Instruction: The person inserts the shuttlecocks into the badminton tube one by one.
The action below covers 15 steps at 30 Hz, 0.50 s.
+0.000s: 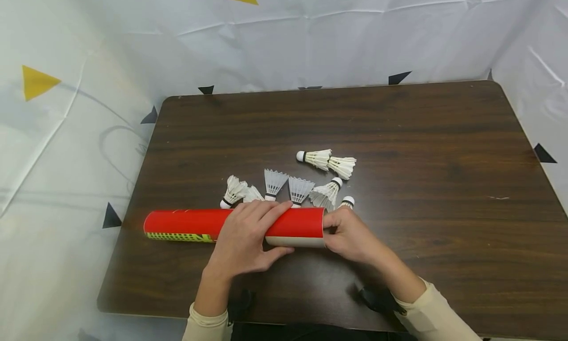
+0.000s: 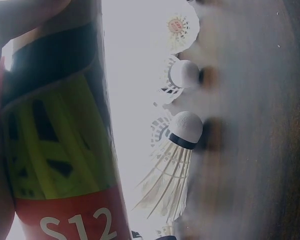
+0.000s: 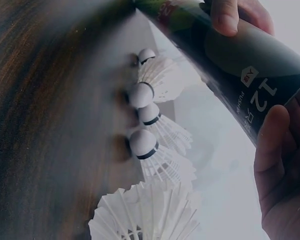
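Note:
A red shuttlecock tube (image 1: 182,218) lies sideways along the front of the table, with its open end to the right. My left hand (image 1: 246,237) grips it around the middle, fingers over the top and thumb on the near side. At the open end is my right hand (image 1: 355,235), its fingertips inside the mouth and hidden; I cannot tell whether they pinch anything. The right thumb (image 3: 275,125) lies by the rim. Just behind the tube are white shuttlecocks, among them a feather one (image 1: 232,190) and two plastic ones (image 1: 275,182).
Farther back, two feather shuttlecocks (image 1: 316,158) lie end to end. Another shuttlecock (image 1: 326,194) rests on its side behind the tube mouth, near one with a white cork (image 1: 348,201). The brown wooden table (image 1: 443,183) is enclosed by white sheeting (image 1: 355,40).

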Each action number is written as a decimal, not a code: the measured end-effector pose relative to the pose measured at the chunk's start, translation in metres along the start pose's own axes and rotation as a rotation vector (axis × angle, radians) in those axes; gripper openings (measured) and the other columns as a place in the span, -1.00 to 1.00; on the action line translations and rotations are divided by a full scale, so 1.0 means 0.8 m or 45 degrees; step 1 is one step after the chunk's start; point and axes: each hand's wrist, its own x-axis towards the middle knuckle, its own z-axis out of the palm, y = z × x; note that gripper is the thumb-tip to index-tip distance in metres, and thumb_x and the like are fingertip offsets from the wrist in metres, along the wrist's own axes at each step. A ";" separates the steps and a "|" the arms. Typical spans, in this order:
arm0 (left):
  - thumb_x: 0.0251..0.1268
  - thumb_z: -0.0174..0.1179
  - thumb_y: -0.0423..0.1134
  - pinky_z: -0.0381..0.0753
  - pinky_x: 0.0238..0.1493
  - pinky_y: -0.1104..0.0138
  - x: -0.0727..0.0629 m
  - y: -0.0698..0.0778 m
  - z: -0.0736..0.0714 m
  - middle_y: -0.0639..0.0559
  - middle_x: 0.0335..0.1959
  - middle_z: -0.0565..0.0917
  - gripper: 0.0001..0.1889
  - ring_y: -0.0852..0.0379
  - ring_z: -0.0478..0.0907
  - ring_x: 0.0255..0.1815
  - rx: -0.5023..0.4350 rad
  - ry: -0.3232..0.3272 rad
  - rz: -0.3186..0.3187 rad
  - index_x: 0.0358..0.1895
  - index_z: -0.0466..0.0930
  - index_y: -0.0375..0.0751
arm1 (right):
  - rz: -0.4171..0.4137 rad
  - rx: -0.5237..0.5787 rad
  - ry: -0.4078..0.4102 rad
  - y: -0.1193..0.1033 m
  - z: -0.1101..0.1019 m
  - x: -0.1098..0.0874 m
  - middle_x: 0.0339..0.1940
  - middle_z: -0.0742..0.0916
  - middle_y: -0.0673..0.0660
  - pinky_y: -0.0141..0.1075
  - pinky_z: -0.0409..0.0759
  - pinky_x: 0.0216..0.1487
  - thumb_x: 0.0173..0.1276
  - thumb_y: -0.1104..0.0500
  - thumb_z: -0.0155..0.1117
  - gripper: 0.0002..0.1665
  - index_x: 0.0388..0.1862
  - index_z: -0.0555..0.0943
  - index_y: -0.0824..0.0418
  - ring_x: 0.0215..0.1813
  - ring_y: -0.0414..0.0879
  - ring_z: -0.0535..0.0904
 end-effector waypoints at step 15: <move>-0.08 0.41 0.22 0.50 0.04 0.11 0.000 -0.001 0.000 0.07 0.07 0.61 -0.14 0.08 0.54 0.06 0.013 0.009 0.011 0.39 0.40 0.04 | 0.120 -0.035 0.061 -0.017 -0.050 -0.024 -0.31 0.79 -0.01 -0.33 0.63 -0.38 0.19 0.39 0.43 -0.78 -0.17 0.77 0.25 -0.38 -0.18 0.66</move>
